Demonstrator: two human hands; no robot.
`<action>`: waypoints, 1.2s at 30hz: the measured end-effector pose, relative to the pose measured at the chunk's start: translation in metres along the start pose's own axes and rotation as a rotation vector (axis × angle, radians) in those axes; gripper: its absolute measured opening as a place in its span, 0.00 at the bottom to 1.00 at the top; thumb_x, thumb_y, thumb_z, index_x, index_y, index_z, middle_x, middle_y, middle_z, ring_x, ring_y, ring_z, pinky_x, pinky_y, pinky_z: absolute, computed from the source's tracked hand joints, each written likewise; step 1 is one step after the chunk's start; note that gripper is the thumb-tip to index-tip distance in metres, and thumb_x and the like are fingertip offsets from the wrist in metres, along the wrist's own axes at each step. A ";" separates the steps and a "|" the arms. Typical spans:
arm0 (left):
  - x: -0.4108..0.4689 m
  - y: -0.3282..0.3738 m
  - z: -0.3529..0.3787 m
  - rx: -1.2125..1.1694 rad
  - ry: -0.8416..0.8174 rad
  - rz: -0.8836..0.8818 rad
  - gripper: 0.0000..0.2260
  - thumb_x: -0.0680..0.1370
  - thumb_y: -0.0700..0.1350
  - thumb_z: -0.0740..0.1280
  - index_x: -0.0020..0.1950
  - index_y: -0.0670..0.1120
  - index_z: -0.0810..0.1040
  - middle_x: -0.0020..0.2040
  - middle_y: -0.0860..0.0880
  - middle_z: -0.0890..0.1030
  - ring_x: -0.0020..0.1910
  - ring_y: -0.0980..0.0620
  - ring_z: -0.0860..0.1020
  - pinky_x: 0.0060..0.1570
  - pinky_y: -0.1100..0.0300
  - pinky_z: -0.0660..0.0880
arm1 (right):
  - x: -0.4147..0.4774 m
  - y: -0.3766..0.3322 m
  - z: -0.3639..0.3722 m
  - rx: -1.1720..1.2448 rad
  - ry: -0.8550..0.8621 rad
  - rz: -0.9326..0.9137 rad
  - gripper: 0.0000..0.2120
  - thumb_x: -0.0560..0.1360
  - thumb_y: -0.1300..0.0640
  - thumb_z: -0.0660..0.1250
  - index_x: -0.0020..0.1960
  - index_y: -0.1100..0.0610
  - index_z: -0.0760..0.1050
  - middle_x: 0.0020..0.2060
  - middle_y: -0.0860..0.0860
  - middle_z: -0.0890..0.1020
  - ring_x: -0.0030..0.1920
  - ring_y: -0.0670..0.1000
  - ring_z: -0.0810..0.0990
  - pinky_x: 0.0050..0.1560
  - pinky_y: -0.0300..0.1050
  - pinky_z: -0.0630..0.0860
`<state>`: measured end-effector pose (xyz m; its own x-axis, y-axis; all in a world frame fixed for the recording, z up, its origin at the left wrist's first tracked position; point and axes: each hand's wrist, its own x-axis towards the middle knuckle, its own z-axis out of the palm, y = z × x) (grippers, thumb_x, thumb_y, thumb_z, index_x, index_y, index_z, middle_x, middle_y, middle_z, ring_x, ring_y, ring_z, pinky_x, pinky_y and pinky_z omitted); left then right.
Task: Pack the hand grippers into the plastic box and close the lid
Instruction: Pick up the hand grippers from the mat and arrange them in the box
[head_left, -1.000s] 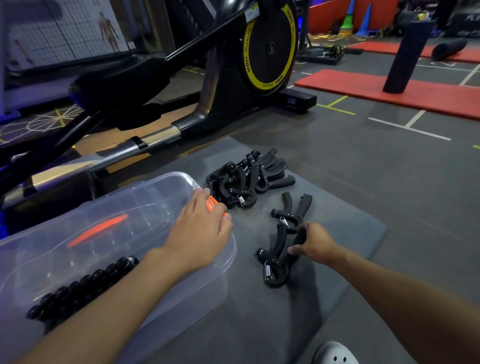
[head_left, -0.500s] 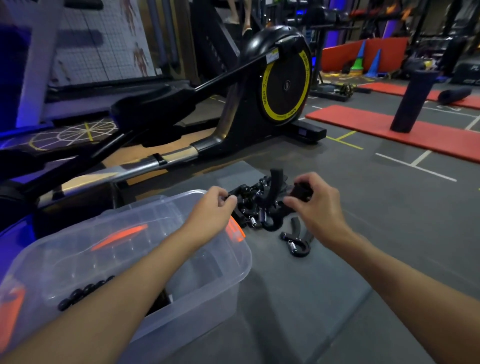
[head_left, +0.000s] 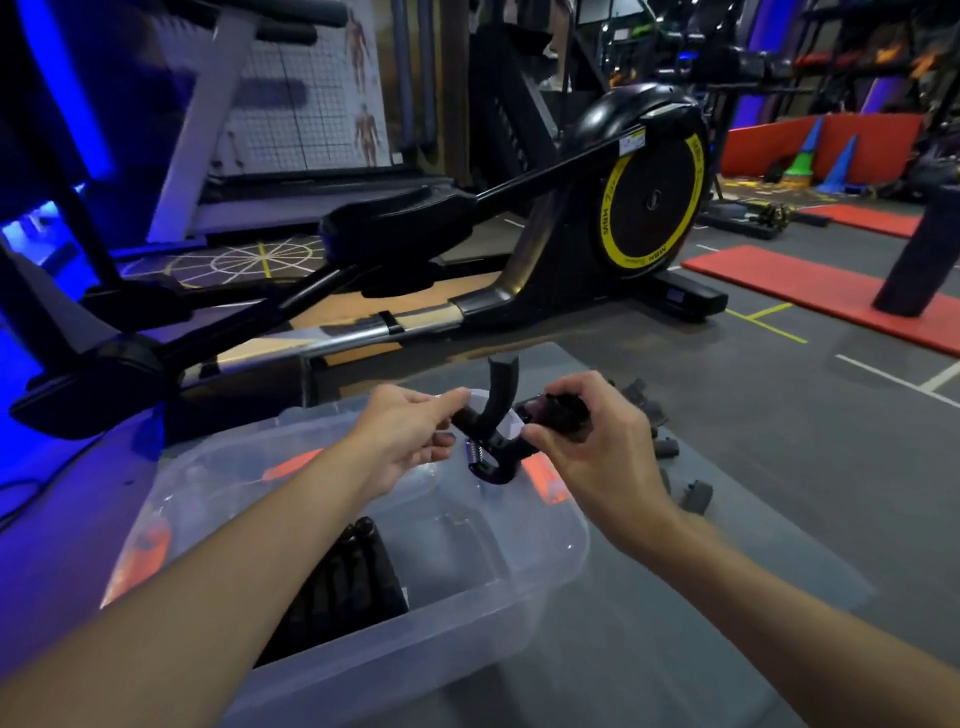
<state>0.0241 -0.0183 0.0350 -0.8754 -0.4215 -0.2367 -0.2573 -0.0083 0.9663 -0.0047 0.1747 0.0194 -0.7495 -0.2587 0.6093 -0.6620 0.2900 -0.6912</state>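
The left hand (head_left: 400, 441) pinches one handle of a black hand gripper (head_left: 503, 384). The right hand (head_left: 597, 457) curls round a second black handle (head_left: 558, 413), too blurred to identify. Both hang over the clear plastic box (head_left: 566, 551). The right hand partly hides loose grippers (head_left: 696, 496) on the grey mat (head_left: 753, 545), and an elliptical trainer (head_left: 649, 202) stands behind.

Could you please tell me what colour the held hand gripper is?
The hand gripper is black, clearest in head view.
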 end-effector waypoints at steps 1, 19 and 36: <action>0.002 -0.004 -0.004 0.004 -0.011 -0.007 0.13 0.75 0.45 0.73 0.51 0.36 0.82 0.46 0.40 0.83 0.40 0.48 0.80 0.39 0.57 0.81 | -0.001 -0.001 0.006 -0.003 -0.010 -0.017 0.16 0.67 0.64 0.77 0.48 0.51 0.74 0.42 0.43 0.80 0.45 0.42 0.79 0.46 0.33 0.76; 0.058 -0.109 -0.052 0.753 -0.014 0.323 0.10 0.68 0.41 0.78 0.34 0.53 0.80 0.34 0.52 0.81 0.35 0.53 0.78 0.41 0.56 0.75 | 0.004 0.062 0.054 -0.208 -0.501 0.275 0.22 0.81 0.45 0.54 0.72 0.52 0.64 0.67 0.47 0.71 0.65 0.48 0.71 0.67 0.48 0.67; 0.063 -0.153 -0.073 1.067 -0.071 0.196 0.09 0.74 0.47 0.72 0.46 0.52 0.72 0.44 0.52 0.77 0.44 0.48 0.75 0.42 0.56 0.68 | 0.003 0.065 0.055 -0.205 -0.476 0.263 0.22 0.81 0.45 0.54 0.72 0.54 0.66 0.71 0.46 0.67 0.62 0.46 0.72 0.63 0.42 0.67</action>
<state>0.0378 -0.1094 -0.1200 -0.9528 -0.2761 -0.1264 -0.3036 0.8601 0.4099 -0.0500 0.1426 -0.0452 -0.8369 -0.5256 0.1528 -0.4759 0.5606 -0.6777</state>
